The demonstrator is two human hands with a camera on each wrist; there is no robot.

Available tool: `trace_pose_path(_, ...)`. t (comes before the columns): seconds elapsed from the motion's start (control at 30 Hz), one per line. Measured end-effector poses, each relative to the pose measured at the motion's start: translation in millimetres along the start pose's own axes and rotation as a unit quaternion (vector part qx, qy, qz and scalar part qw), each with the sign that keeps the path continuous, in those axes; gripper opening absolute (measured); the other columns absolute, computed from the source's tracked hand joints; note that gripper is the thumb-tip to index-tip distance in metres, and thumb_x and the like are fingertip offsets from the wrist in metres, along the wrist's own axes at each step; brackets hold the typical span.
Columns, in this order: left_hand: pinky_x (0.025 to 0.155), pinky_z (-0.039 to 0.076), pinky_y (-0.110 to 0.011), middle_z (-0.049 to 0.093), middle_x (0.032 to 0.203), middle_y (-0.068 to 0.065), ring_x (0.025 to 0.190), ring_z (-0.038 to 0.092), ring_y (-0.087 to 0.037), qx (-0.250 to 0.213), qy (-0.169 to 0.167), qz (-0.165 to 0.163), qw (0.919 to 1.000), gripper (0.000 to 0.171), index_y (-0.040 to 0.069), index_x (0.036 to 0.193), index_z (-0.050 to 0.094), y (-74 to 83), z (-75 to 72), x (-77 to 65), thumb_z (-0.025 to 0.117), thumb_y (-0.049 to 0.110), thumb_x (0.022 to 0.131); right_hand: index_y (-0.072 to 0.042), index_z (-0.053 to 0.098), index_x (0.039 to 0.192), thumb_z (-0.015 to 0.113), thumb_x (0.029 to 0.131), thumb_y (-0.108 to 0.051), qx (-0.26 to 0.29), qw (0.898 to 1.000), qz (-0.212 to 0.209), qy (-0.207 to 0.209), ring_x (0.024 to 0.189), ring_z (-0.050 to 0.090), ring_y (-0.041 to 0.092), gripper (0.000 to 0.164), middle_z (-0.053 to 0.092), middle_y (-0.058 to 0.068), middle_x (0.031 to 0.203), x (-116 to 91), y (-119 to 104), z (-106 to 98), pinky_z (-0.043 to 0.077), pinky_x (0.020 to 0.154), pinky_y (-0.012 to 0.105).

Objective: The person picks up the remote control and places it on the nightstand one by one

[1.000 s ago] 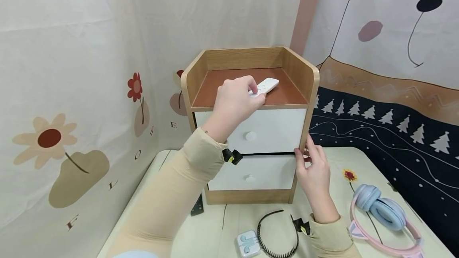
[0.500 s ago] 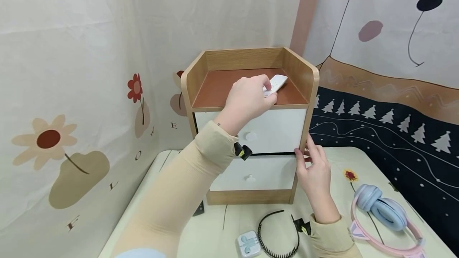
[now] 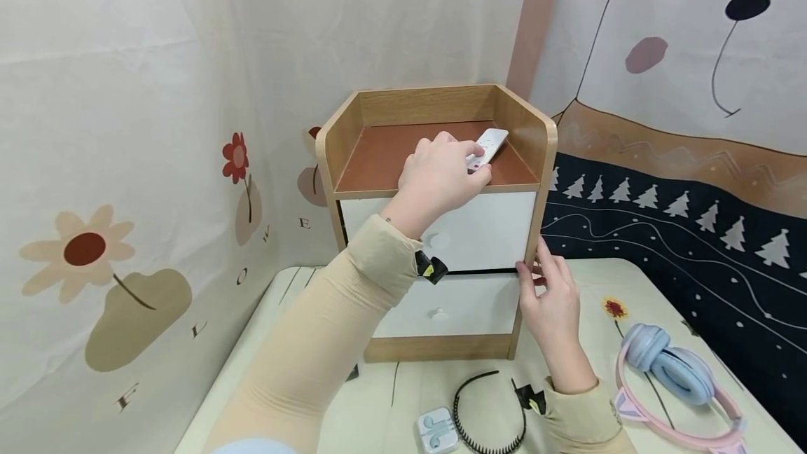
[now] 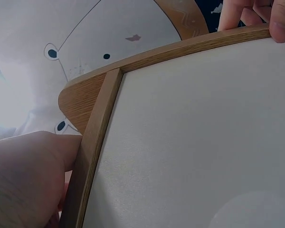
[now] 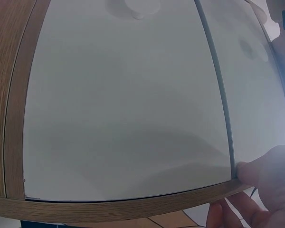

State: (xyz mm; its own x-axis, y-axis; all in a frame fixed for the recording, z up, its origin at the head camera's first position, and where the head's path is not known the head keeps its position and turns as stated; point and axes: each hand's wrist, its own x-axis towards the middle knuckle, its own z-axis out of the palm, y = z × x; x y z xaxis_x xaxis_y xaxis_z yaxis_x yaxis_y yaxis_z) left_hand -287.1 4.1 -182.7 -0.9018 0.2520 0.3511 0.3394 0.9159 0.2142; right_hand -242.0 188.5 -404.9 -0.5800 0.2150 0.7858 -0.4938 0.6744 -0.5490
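Note:
My left hand pinches a white remote control over the brown top shelf of a small wooden cabinet. The remote lies near the shelf's right side, its far end pointing back and right; I cannot tell whether it touches the shelf. Below are two white drawers, the upper drawer and the lower drawer, both closed, each with a round knob. My right hand grips the cabinet's right front edge, thumb on the front and fingers along the outer side. In the left wrist view the remote is hidden.
On the light tabletop before the cabinet lie boxed earphones and a black toothed headband. Blue and pink headphones with cat ears lie at the right. A dark object shows partly behind my left sleeve. Printed cloth hangs behind.
My left hand has moved right along the shelf with the remote, slowing in the last half second. The right hand stays at the cabinet's edge.

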Motion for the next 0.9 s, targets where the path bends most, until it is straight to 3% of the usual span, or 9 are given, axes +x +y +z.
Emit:
trace_pose_path(0.17, 0.096, 0.054, -0.045, 0.058, 0.154, 0.003, 0.129, 0.052, -0.028, 0.003, -0.017, -0.005, 0.9998, 0.049, 0.048, 0.155, 0.060, 2.6, -0.5, 0.2, 0.053, 0.052, 0.107, 0.001, 0.057, 0.157, 0.073, 0.101, 0.001, 0.001, 1.000, 0.003, 0.001, 0.095, 0.076, 0.042, 0.058, 0.068, 0.024, 0.106, 0, 1, -1, 0.037, 0.084, -0.007)
trace_pose_path(0.47, 0.097, 0.055, -0.046, 0.060, 0.153, 0.005, 0.132, 0.052, -0.028, 0.008, -0.014, -0.009, 0.9998, 0.049, 0.049, 0.155, 0.059, 1.7, -0.8, -0.7, 0.051, 0.053, 0.107, 0.001, 0.057, 0.157, 0.073, 0.102, 0.001, 0.000, 1.000, 0.003, 0.001, 0.095, 0.076, 0.042, 0.058, 0.069, 0.024, 0.108, 1, 1, 0, 0.038, 0.084, -0.007)
trace_pose_path(0.73, 0.099, 0.058, -0.048, 0.063, 0.154, 0.002, 0.132, 0.057, -0.030, 0.001, 0.018, 0.011, 0.9998, 0.047, 0.042, 0.153, 0.063, -5.6, -0.6, -7.8, 0.056, 0.052, 0.107, -0.001, 0.057, 0.158, 0.073, 0.102, 0.000, 0.001, 1.000, 0.001, -0.004, 0.096, 0.077, 0.042, 0.059, 0.069, 0.023, 0.108, 0, 2, 2, 0.038, 0.085, -0.007)
trace_pose_path(0.9, 0.104, 0.053, -0.041, 0.069, 0.145, -0.001, 0.129, 0.061, -0.028, -0.026, 0.070, 0.062, 0.9953, 0.044, 0.031, 0.148, 0.069, -13.7, 2.7, -14.1, 0.059, 0.046, 0.108, -0.001, 0.057, 0.158, 0.073, 0.102, 0.000, 0.000, 1.000, 0.001, -0.002, 0.095, 0.077, 0.042, 0.058, 0.069, 0.024, 0.108, 0, 2, 1, 0.038, 0.085, -0.007)
